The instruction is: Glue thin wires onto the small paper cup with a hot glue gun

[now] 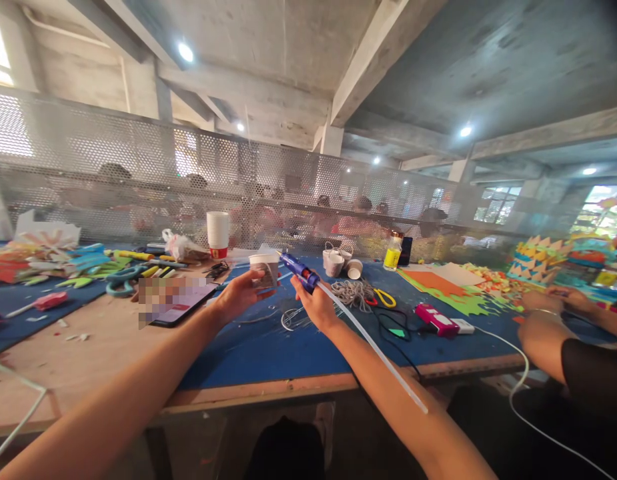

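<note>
My left hand (243, 293) is wrapped round a small paper cup (264, 268), held upright above the blue mat (238, 363). In my right hand (315, 301) is a blue hot glue gun (299, 269), its tip pointing at the cup's side. Whether tip and cup touch, I cannot tell. A long clear glue stick (373, 347) runs out of the gun's back end over my forearm. Beyond my right hand stand small cups with string handles (334, 262) beside a tangle of grey cord (352, 293).
Yellow-handled scissors (385, 298), a pink power bank (435, 320) and a yellow-labelled bottle (393, 251) lie or stand to the right. On the left are a phone (181, 305), stacked paper cups (218, 233) and blue scissors (123, 280). Another person's hands (543, 310) work at far right.
</note>
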`<state>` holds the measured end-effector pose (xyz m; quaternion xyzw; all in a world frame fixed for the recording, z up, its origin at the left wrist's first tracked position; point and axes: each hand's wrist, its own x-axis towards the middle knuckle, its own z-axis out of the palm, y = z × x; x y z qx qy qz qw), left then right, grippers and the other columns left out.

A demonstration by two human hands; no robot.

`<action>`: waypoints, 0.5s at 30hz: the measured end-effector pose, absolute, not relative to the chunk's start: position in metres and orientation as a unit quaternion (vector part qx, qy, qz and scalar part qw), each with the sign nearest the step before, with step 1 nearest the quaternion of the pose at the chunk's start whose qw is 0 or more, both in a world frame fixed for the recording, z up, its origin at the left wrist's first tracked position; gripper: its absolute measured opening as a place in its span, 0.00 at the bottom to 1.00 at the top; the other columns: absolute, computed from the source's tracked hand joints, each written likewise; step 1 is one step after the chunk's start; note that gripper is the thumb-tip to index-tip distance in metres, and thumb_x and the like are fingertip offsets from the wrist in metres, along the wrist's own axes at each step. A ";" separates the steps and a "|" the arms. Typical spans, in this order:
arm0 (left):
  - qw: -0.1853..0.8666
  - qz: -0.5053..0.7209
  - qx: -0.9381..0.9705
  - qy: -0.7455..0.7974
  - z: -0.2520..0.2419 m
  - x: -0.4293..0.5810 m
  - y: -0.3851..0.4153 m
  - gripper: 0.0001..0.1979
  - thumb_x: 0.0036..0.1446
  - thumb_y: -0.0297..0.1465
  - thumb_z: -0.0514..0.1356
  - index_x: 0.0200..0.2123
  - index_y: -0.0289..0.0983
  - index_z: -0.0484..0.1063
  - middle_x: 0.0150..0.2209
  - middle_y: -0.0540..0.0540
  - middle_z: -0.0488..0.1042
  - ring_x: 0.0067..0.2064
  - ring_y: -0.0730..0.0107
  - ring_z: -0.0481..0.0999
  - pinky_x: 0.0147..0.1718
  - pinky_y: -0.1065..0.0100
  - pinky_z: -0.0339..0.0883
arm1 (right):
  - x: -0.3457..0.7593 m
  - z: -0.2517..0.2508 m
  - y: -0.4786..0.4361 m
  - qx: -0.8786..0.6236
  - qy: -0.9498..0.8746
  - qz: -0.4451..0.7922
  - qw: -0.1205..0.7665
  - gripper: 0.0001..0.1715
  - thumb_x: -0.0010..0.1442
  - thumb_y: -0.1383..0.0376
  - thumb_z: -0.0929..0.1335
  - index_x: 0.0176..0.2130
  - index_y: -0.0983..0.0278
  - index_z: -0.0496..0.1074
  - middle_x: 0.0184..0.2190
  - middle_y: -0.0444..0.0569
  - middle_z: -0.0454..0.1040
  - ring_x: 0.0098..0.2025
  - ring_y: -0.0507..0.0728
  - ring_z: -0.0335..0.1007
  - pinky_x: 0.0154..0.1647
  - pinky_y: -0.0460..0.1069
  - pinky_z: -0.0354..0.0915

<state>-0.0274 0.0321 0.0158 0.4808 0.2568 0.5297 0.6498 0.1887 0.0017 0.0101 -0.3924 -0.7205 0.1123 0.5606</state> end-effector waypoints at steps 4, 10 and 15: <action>0.640 0.526 0.491 0.270 0.015 -0.026 0.030 0.15 0.57 0.34 0.62 0.47 0.38 0.80 0.45 0.41 0.83 0.49 0.52 0.81 0.49 0.56 0.71 | 0.191 0.004 0.009 -0.412 -0.723 0.064 0.551 0.25 0.67 0.45 0.63 0.42 0.62 0.73 0.22 0.45 0.75 0.25 0.55 0.75 0.32 0.46 0.67; 0.627 0.524 0.492 0.300 0.010 -0.032 0.024 0.15 0.57 0.34 0.64 0.47 0.38 0.80 0.47 0.41 0.82 0.49 0.56 0.80 0.48 0.60 0.72 | 0.193 -0.003 0.014 -0.434 -0.731 0.030 0.526 0.21 0.68 0.48 0.64 0.42 0.62 0.74 0.23 0.46 0.77 0.26 0.56 0.75 0.30 0.46 0.65; 0.623 0.528 0.490 0.305 0.007 -0.042 0.014 0.16 0.57 0.34 0.64 0.49 0.39 0.80 0.48 0.41 0.82 0.50 0.57 0.80 0.48 0.61 0.73 | 0.192 -0.001 0.013 -0.433 -0.721 0.073 0.536 0.21 0.67 0.47 0.65 0.42 0.61 0.73 0.21 0.44 0.75 0.24 0.56 0.74 0.31 0.46 0.66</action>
